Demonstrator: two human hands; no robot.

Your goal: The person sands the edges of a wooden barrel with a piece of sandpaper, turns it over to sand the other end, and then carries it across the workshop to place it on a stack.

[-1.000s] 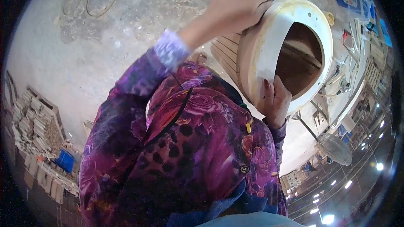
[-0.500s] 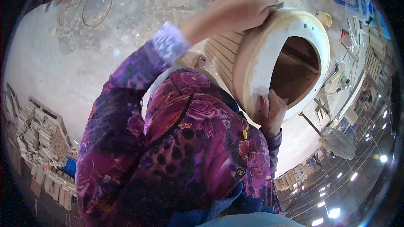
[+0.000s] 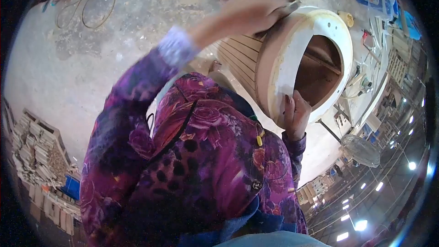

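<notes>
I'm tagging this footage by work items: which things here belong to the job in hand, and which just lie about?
In hand:
wooden drum
left hand, on the drum's top rim
right hand, grip on its lower rim

Lying about:
wire loops
stacked wood pieces
blue box
fan

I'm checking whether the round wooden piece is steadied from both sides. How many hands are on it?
2. The left hand presses on the top edge of the round wooden piece, holding a small tool there; the right hand grips its lower rim by the opening.
</notes>
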